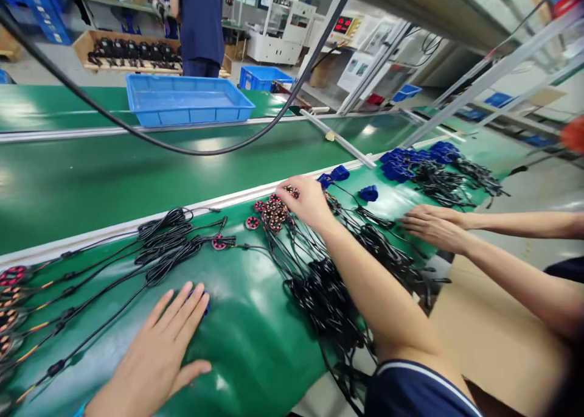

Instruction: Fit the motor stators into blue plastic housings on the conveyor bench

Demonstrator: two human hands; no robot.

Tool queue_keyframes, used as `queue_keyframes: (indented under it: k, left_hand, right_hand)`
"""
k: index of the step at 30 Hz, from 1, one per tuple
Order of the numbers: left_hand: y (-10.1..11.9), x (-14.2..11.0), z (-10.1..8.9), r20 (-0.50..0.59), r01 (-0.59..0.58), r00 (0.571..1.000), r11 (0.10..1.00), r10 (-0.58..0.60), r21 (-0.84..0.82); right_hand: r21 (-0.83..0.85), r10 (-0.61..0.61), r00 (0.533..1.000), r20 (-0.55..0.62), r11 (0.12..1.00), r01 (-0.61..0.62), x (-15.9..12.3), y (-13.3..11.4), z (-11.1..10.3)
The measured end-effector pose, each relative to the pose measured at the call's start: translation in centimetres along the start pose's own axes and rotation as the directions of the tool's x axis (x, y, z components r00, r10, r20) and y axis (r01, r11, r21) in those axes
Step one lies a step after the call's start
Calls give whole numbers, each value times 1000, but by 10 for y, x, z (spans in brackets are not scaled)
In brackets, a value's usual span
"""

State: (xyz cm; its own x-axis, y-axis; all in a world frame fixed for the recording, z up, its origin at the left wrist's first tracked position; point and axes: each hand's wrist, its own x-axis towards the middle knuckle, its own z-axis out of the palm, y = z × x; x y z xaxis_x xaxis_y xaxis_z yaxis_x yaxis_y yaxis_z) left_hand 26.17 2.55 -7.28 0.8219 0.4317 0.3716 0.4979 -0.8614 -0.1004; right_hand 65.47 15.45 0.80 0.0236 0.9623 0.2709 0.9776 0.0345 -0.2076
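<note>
Left hand [159,344] was palm down on the green work surface [246,356], fingers straight and slightly apart, thumb out to the side. A small blue piece [207,304] showed partly from under its fingertips; rest of it hidden. Right arm reached in from a navy sleeve [415,389]. Cardboard [488,325] was at lower right.

Black cables with round ends [11,298] ran along the left, their coiled middles [164,265] bunched near the rail. One loose round part [219,242] lay beside those coils, another [252,223] just left of the main pile.

Right hand [308,204] was at the pile of copper-and-red round parts [276,213], fingers bent, thumb close to them; couldn't tell whether they were clamped on a part. Black cable bundle [323,295] trailed from that pile toward the near edge. Small blue rings [368,193] sat right of the hand.

At right, a co-worker's hands [433,225] were near more cables, one overlapping the other. Past them, a blue pile [401,162] lay with black leads.

Beyond the white rail [237,195] was a green belt [137,167], then a blue tray [189,103]. Farther back, a person in dark blue [201,27] stood near a box of black parts [132,50].
</note>
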Motion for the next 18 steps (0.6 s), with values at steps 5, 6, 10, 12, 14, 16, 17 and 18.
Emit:
queue_keyframes:
  k: [5,6,10,12,14,16,17,18]
  left_hand:
    - [-1,-14,-9,42,67,997,997,-65,-41]
    - [-2,-19,-13,60,76,996,996,-73,-42]
    - [-10,-43,-24,126,106,987,994,-100,-37]
    - [-14,-55,-28,134,130,983,990,-123,-44]
    - [-17,-66,-32,132,142,982,988,-134,-55]
    - [-17,-75,-37,138,138,982,988,-127,-68]
    - [-17,-78,-39,144,133,982,988,-120,-80]
    - [-16,-81,-42,156,127,982,987,-111,-99]
  right_hand:
    - [318,-458,879,132,859,401,-72,-90,26]
    - [330,-454,878,153,861,388,-81,-99,32]
    - [278,-319,930,182,924,262,-92,-114,55]
    - [265,-276,946,171,937,226,-89,-116,67]
    - [269,-248,958,143,942,203,-86,-120,78]
    - [279,-224,970,97,941,190,-85,-125,89]
    - [284,-209,976,67,941,182,-85,-128,93]
    - [281,-188,981,39,945,170,-85,-130,97]
